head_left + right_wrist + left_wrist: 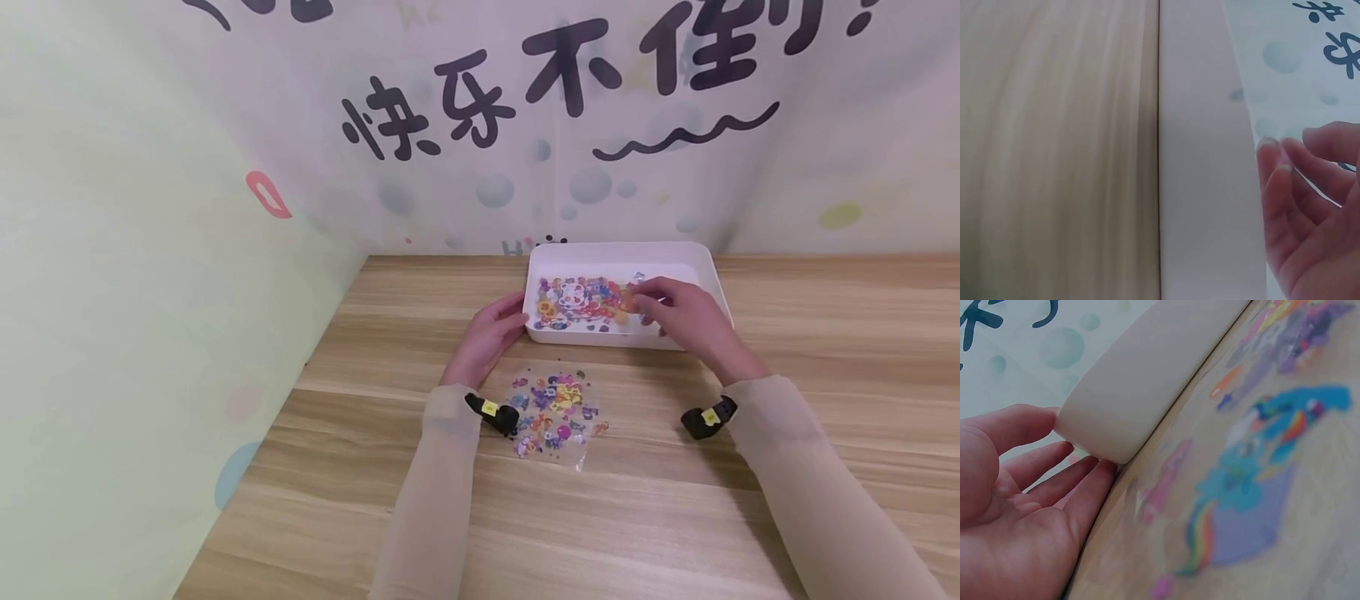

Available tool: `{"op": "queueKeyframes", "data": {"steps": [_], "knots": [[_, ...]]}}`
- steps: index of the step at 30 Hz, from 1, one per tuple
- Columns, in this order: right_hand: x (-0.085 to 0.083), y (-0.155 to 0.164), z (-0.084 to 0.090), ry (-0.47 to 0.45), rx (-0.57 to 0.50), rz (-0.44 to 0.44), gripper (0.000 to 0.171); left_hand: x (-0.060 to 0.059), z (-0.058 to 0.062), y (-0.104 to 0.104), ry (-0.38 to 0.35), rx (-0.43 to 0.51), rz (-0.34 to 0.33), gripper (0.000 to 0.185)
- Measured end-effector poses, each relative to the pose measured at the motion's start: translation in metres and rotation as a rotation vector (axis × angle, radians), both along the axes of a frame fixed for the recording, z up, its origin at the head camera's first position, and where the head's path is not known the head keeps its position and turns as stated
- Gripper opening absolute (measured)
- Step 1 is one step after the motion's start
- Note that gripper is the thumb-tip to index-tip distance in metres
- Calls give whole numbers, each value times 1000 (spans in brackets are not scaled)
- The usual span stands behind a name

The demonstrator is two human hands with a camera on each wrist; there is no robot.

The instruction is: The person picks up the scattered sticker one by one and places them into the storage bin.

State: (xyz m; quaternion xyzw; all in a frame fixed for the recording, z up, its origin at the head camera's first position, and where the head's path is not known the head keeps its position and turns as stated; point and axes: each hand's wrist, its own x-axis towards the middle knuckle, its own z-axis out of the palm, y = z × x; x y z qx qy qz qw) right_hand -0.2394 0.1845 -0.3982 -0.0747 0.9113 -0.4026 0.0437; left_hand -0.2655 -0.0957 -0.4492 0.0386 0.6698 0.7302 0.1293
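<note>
A white rectangular tray [693, 258] stands at the back of the table. Inside it lie clear sheets of colourful cartoon stickers [573, 296]. My left hand [491, 333] is at the tray's front left corner; in the left wrist view its thumb tip meets the rim and its extended fingers touch the outer wall. Over the tray's right half is my right hand [686, 312], fingers bent, fingertips right beside an orange sticker [627, 300]. I cannot tell whether it pinches a sheet. Another clear sticker sheet [555, 408] lies flat on the table between the forearms.
The wood-grain table [660, 517] runs up to a printed cloth backdrop [465, 183] behind the tray, and a pale cloth [135, 275] hangs along the left side. Each wrist carries a small black camera, on the left [495, 414] and right [705, 419].
</note>
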Motion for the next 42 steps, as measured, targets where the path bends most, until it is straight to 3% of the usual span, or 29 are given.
{"op": "queueKeyframes", "data": {"steps": [6,12,17,24,30,42], "knots": [[3,-9,4,4,-62,64,44,-1,0,0,-11,5,0,46],[5,-16,5,7,-56,198,41,0,1,0,-7,4,-9,46],[9,-21,4,-9,-19,299,33,1,2,0,-3,7,-17,45],[12,-31,1,-15,91,417,34,0,1,1,7,11,-22,45],[15,-37,-3,-17,211,430,42,1,1,1,6,12,-19,45],[25,-55,-1,-37,265,465,45,1,0,-1,2,21,-15,47]]}}
